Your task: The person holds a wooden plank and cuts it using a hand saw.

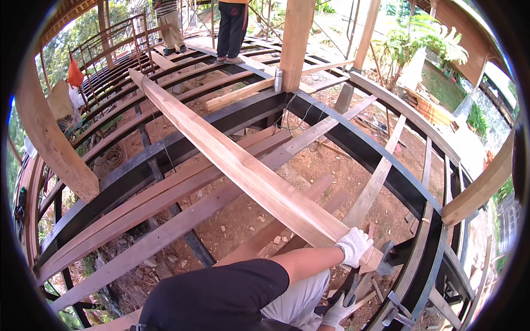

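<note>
A long pale wooden board (232,168) lies diagonally over the dark frame beams (364,149) and reddish planks. My left hand (354,247), in a white knit glove, grips its near end, fingers curled over the edge. Below it, my gloved right hand (339,310) is closed on a dark tool (348,292) that I cannot make out clearly, low beside my trousered leg. A metal tool (396,310) rests on the curved beam just right of that hand.
Open joists (149,226) span bare earth with wood scraps, leaving gaps. Posts stand at left (52,140), centre (298,33) and right (480,182). Two people (229,27) (171,25) stand on the far beams. A metal flask (278,81) stands by the centre post.
</note>
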Tool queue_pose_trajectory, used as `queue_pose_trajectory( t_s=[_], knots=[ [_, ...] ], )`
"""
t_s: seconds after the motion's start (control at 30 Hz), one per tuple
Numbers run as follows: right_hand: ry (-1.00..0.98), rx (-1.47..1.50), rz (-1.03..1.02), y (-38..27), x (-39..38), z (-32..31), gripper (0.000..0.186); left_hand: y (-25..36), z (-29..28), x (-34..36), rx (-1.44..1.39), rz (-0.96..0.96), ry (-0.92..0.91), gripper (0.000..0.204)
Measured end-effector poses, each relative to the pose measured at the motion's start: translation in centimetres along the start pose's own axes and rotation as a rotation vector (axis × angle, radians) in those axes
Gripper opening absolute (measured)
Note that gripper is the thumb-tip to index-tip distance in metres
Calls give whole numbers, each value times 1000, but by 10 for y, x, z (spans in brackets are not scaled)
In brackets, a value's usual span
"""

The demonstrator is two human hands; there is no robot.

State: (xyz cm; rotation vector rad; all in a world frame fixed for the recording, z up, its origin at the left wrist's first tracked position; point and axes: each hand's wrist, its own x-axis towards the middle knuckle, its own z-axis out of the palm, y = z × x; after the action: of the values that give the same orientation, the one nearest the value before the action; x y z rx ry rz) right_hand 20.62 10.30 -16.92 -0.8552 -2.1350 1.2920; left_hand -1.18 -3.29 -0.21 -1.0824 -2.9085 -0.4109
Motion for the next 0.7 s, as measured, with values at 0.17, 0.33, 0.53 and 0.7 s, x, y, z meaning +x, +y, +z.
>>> queue_pose_trajectory(
  t_s=[0.17, 0.33, 0.53, 0.7],
  knots=[
    [-311, -397, -360, -142, -83, -110, 45, -5, -5, -2, 17, -5, -34, 70],
    [-260, -444, -224, -116, -67, -73, 47, 2, -5, -4, 59, -27, -50, 73],
    [-109, -18, 68, -53, 4, 3, 52, -2, -3, -5, -17, 6, -32, 66],
    [-86, -485, -449, -149, -77, -91, 41, -4, -3, -4, 7, 11, -34, 69]
  ],
)
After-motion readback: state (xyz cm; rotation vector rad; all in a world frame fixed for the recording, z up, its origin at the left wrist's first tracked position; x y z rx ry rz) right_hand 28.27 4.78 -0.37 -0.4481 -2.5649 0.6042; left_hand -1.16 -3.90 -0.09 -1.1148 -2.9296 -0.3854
